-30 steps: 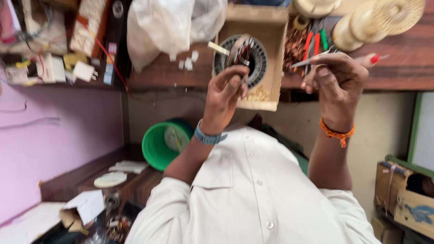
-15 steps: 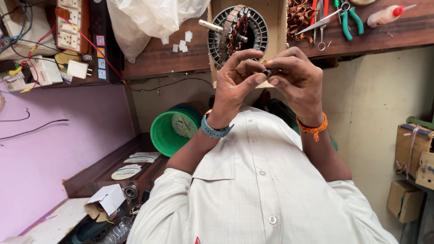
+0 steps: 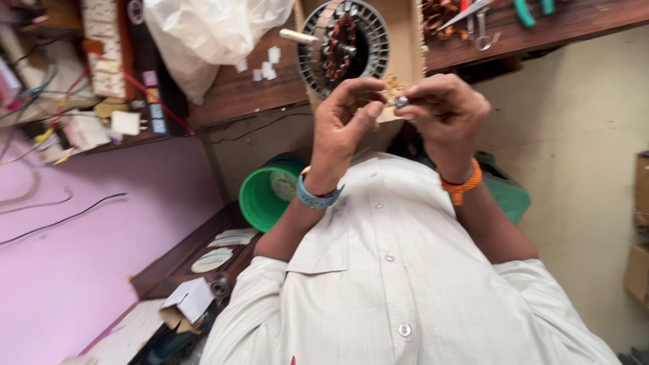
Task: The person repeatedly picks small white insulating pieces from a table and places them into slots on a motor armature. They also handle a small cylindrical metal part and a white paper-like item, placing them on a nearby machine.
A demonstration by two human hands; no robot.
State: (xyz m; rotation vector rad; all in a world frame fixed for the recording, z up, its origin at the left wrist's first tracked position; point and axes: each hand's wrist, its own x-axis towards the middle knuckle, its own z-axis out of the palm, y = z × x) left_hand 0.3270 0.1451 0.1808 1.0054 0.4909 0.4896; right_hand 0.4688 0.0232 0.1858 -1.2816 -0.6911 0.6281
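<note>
My left hand, with a blue band on its wrist, and my right hand, with an orange thread band, are raised together in front of my white shirt. My right fingertips pinch a small dark metal part. The left thumb and fingers close on the same spot, where a tan paper slip shows between the hands. Just beyond them, a round motor stator with copper windings lies in a cardboard box.
The wooden bench carries a white plastic bag, scissors and green-handled pliers. A green bucket stands below. Cluttered shelves with wires are at left, with a purple surface and torn cardboard nearby.
My right hand came down from the bench and joined my left hand on the small part. Both hands have since stayed together while the view shifted slightly.
</note>
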